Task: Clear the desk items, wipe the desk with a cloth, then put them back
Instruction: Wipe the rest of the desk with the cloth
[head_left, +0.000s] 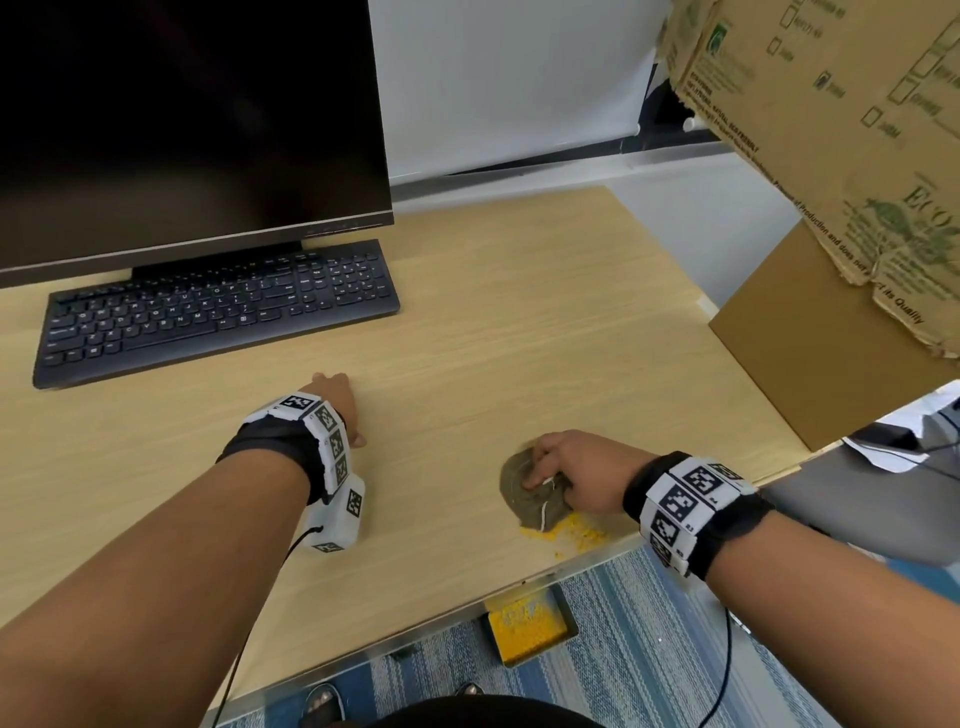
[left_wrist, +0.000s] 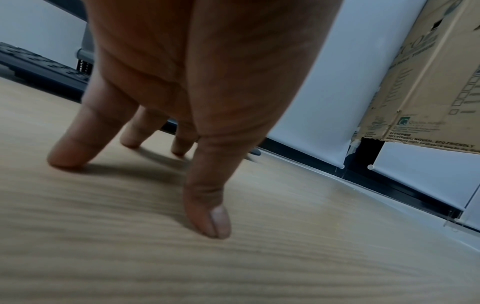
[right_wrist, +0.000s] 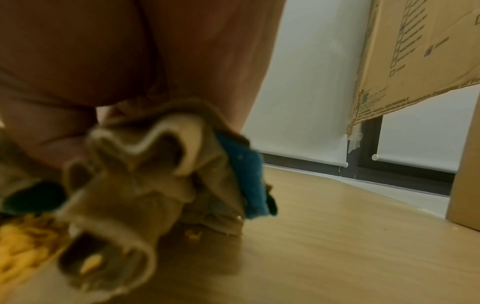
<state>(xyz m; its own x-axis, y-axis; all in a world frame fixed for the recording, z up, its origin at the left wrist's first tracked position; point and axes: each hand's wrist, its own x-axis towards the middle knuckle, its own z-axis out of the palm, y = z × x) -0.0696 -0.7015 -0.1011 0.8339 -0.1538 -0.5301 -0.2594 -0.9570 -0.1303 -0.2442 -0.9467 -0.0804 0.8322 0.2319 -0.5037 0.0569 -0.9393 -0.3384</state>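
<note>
A crumpled grey-brown cloth (head_left: 527, 491) lies on the wooden desk (head_left: 519, 338) near its front edge. My right hand (head_left: 566, 475) grips the cloth (right_wrist: 145, 185) and presses it down beside a patch of yellow crumbs (head_left: 571, 532). The crumbs (right_wrist: 23, 244) lie against the cloth's near side. My left hand (head_left: 337, 402) rests on the bare desk in front of the black keyboard (head_left: 218, 309). Its fingertips (left_wrist: 67, 158) and thumb touch the wood with fingers spread and straight, holding nothing.
A dark monitor (head_left: 182, 130) stands behind the keyboard at the left. A cardboard box (head_left: 810, 343) sits at the desk's right edge, under a torn printed cardboard flap (head_left: 857, 130). Below the front edge, a tray with yellow crumbs (head_left: 530, 629) lies on the striped carpet.
</note>
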